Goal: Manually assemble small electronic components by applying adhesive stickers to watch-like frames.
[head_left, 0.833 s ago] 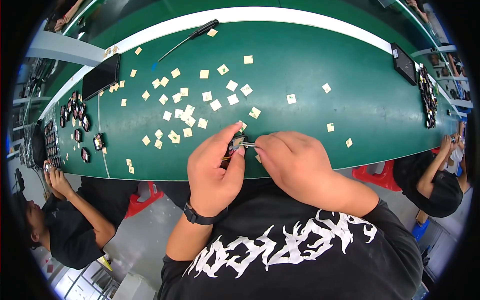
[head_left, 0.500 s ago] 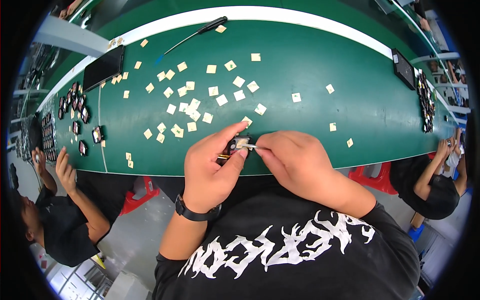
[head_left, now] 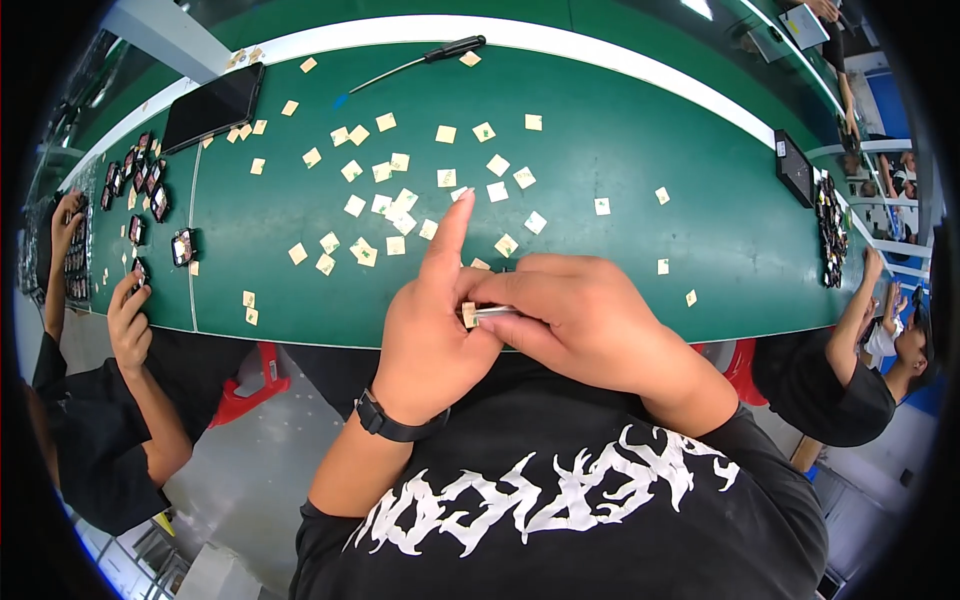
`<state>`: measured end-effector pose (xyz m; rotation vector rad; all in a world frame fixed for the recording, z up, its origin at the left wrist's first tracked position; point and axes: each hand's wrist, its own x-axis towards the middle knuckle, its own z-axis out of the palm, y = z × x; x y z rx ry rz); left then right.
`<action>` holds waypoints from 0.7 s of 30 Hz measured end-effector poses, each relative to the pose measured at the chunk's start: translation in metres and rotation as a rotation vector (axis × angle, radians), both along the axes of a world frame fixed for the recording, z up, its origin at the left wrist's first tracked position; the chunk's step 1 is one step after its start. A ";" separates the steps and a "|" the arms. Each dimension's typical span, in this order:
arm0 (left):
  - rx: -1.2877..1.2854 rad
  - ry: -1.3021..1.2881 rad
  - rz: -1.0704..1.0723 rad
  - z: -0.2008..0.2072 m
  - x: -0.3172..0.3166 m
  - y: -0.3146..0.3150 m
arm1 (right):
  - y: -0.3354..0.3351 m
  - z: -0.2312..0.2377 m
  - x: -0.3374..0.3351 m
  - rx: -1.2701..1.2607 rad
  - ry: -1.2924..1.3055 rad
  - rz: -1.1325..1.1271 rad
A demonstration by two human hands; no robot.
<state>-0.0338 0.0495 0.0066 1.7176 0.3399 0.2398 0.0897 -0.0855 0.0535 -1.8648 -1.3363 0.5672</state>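
My right hand has thumb and index closed in a firm pinch on a thin metal tool. My left hand sits just beside it, index straight out, thumb bent in toward the tool; can't tell whether the curled part grips anything, fingers block it. Small tan piece is right between the hands, at the tool's tip, by the left thumb; whether the tip clamps it or only touches is too small to tell.

Handling: short pinch near the tip should steady it best, left thumb as a brace, light pressure so the piece doesn't crease, tip kept flat to its face.

Materials: tool looks smooth, bright, narrow. Piece looks thin and papery, matt. Loose pale squares beyond the hands look the same kind, some with green marks, a few overlapping. Bench under them is smooth green, slightly shiny. Far ahead, a screwdriver with ridged black handle; left of my hands, a glossy black slab and boxy black modules
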 end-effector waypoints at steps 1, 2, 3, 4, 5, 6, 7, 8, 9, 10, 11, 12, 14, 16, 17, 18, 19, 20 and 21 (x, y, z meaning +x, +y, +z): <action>-0.004 -0.005 0.005 0.002 0.001 0.001 | 0.002 -0.002 0.000 0.002 -0.031 0.022; -0.007 0.011 -0.017 0.005 0.002 0.001 | 0.002 -0.002 0.001 -0.002 -0.037 0.027; -0.008 0.028 -0.035 0.007 0.002 0.000 | 0.002 -0.002 0.002 -0.005 -0.028 0.039; -0.011 0.025 -0.026 0.006 0.001 0.000 | 0.003 -0.002 0.002 -0.009 -0.019 0.051; 0.016 0.021 -0.011 0.005 0.000 -0.001 | 0.004 0.000 0.002 -0.011 -0.023 0.060; 0.042 0.016 0.001 0.004 0.001 0.000 | 0.004 0.001 0.001 -0.028 -0.006 0.042; 0.039 0.011 0.007 0.004 0.001 0.000 | 0.005 0.003 0.001 -0.044 0.011 0.024; 0.004 0.018 0.021 0.004 0.001 0.000 | 0.005 0.003 0.001 -0.047 0.006 0.029; -0.033 0.025 0.031 0.004 0.000 0.000 | 0.005 0.002 0.000 0.014 0.038 -0.027; -0.036 0.021 0.034 0.003 0.000 0.000 | 0.004 0.002 0.000 0.075 0.070 -0.082; -0.173 0.031 0.072 0.002 -0.001 0.001 | 0.001 0.002 0.000 0.072 0.067 -0.079; -0.309 0.039 0.106 0.001 -0.001 0.002 | -0.006 0.002 0.002 0.034 0.211 -0.169; -0.387 0.005 0.066 -0.004 0.000 0.007 | -0.015 -0.008 -0.002 0.038 0.553 -0.343; -0.426 -0.067 0.052 -0.010 -0.001 0.006 | -0.022 -0.017 0.000 0.002 0.584 -0.375; -0.427 -0.068 0.049 -0.011 -0.002 0.006 | -0.025 -0.018 0.001 -0.033 0.616 -0.406; -0.396 -0.052 0.037 -0.011 -0.003 0.007 | -0.024 -0.017 0.000 -0.033 0.618 -0.410; -0.364 -0.037 0.024 -0.012 -0.003 0.006 | -0.022 -0.014 0.000 0.011 0.625 -0.363; -0.365 -0.035 0.019 -0.010 -0.004 0.005 | -0.019 -0.013 0.000 0.055 0.631 -0.317; -0.274 -0.037 0.020 -0.006 -0.003 0.005 | -0.017 -0.014 0.000 0.057 0.629 -0.325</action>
